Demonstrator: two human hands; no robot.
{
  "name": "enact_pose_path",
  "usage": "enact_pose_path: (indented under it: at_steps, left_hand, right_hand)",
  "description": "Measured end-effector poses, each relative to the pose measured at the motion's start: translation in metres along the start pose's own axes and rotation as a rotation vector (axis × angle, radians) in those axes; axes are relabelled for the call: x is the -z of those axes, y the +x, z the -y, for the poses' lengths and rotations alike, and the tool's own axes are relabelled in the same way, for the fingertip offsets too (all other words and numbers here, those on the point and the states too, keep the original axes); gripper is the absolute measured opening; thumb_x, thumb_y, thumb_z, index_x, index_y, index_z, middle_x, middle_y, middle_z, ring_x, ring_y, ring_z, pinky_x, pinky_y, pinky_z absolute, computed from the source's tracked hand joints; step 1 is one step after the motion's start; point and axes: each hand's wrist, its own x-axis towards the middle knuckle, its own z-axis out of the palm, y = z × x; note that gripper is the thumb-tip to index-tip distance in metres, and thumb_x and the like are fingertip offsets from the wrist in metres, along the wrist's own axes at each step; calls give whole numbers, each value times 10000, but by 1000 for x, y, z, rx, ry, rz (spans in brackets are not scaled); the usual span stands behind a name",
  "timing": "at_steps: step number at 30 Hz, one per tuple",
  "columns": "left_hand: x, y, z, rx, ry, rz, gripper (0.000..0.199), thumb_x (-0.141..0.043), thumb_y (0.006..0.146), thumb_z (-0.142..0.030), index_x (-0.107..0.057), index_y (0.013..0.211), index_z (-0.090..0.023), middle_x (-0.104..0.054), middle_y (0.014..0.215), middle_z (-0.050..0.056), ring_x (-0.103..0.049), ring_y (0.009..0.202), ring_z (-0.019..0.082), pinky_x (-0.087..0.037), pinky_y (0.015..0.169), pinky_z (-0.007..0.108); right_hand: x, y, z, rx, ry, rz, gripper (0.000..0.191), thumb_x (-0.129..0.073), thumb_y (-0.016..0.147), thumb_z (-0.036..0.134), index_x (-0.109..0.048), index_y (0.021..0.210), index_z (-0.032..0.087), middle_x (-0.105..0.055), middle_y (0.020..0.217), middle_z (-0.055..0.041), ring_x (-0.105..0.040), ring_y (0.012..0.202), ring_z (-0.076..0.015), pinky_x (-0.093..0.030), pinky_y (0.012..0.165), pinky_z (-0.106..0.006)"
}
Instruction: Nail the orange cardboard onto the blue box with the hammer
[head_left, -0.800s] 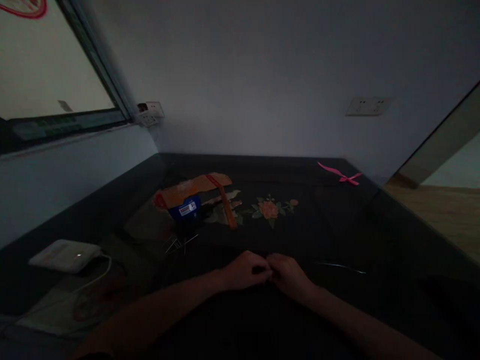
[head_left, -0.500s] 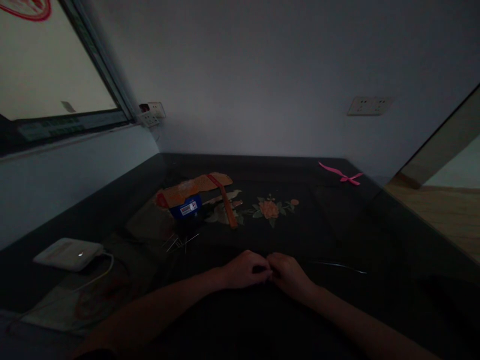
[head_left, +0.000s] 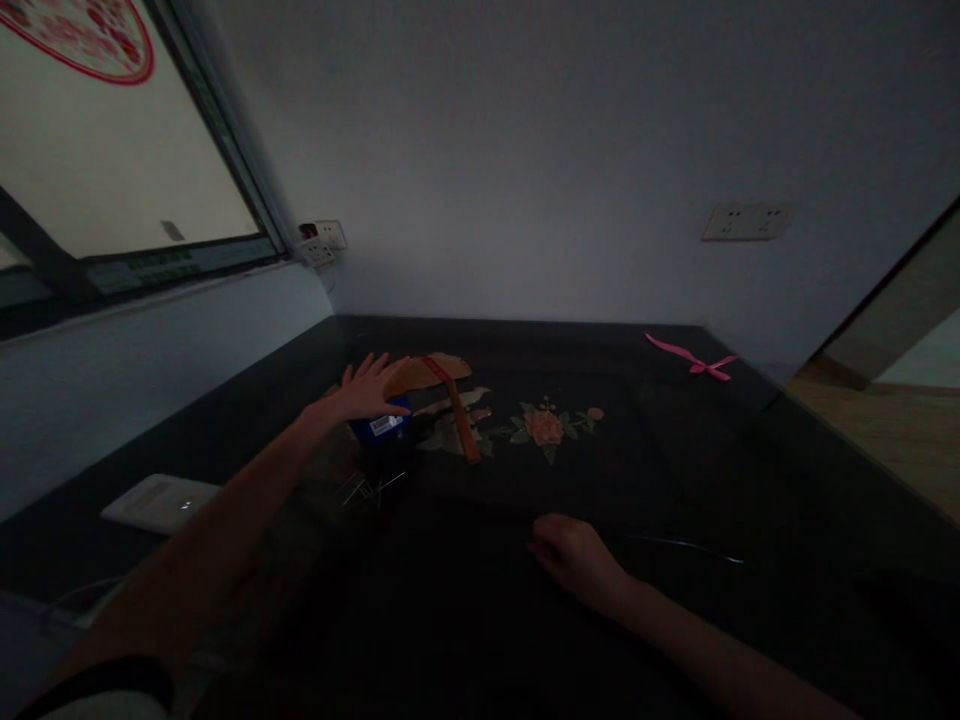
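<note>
My left hand (head_left: 366,390) is stretched out with its fingers spread, over the left part of an orange-brown flat piece (head_left: 431,371) and beside a blue item with a white label (head_left: 386,426). My right hand (head_left: 568,548) rests on the dark table with its fingers curled in; what they hold, if anything, is hidden. Several thin metal pins (head_left: 369,489) lie below the blue item. A brown strip (head_left: 461,425) runs down from the flat piece. To the right of my right hand lies a thin shiny wire (head_left: 686,543).
A white device (head_left: 161,503) with a cable lies at the left, partly behind my left forearm. A pink ribbon (head_left: 697,365) is at the back right of the dark table (head_left: 525,340). Wall sockets (head_left: 746,222) sit above.
My left hand has left my right hand, moved up and to the left, and opened over the flat piece. My right hand stays nearly where it was. The view has shifted slightly.
</note>
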Motion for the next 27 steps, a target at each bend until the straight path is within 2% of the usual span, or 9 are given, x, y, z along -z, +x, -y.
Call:
enact_pose_path:
  at_steps: [2,4,8,12,16,19,22,24,27]
  left_hand:
    - [-11,5,12,56,55,124,1074,-592,632,-714,-73,1483,-314,-90,1557,153,-63,1385,467,-148,1017,677]
    - [-20,8,17,90,47,176,1056,-525,652,-752,-24,1480,-330,-101,1554,161,-116,1375,474,-191,998,673]
    - [-30,11,20,96,-3,129,965,-462,710,-735,-5,1473,-362,-268,1504,155,-337,1290,449,-318,944,619]
    - [-30,9,17,112,-1,88,913,-456,730,-708,-39,1471,-376,-346,1453,152,-388,1239,444,-336,916,624]
    - [-29,7,14,124,3,85,907,-472,732,-691,-72,1474,-356,-356,1438,164,-395,1230,439,-337,913,625]
    - [-30,7,14,122,11,75,901,-464,735,-692,-89,1476,-341,-365,1430,174,-397,1227,440,-343,904,625]
    - [-31,7,14,113,18,72,901,-440,741,-701,-79,1479,-332,-350,1444,178,-388,1233,445,-342,904,620]
    - [-30,7,14,113,21,80,908,-436,742,-702,-74,1482,-321,-328,1459,186,-384,1234,452,-341,904,619]
    - [-31,7,14,125,29,79,910,-444,742,-696,-72,1483,-322,-318,1466,187,-387,1230,460,-347,894,622]
  right_hand:
    - [0,0,1,-9,-4,-1,208,-520,812,86,-463,651,204,-572,717,-1,-531,655,-132,-367,598,-232]
    - [0,0,1,-21,-9,0,209,-532,811,82,-469,649,199,-572,723,0,-532,659,-128,-372,600,-232]
    - [4,2,3,-44,-15,31,198,-564,829,110,-505,653,178,-557,683,26,-538,632,-117,-403,588,-237]
    - [14,24,8,-61,-23,60,100,-581,877,220,-586,802,153,-589,704,33,-569,616,-120,-465,578,-265]
    - [24,80,21,-79,-68,7,192,-556,910,296,-600,1030,153,-646,915,-24,-626,776,-164,-519,698,-350]
    - [25,136,31,-134,-115,-62,273,-539,922,301,-565,1160,168,-613,1133,-71,-617,948,-211,-513,802,-418]
    - [21,186,40,-219,-171,-85,341,-545,918,317,-528,1230,181,-575,1216,-91,-605,996,-233,-512,820,-445]
    - [19,209,45,-260,-210,-74,368,-548,916,321,-510,1256,186,-553,1252,-98,-598,1016,-242,-512,825,-453]
    - [18,229,48,-286,-267,-24,365,-560,910,312,-518,1250,183,-554,1254,-96,-594,1026,-245,-509,832,-458]
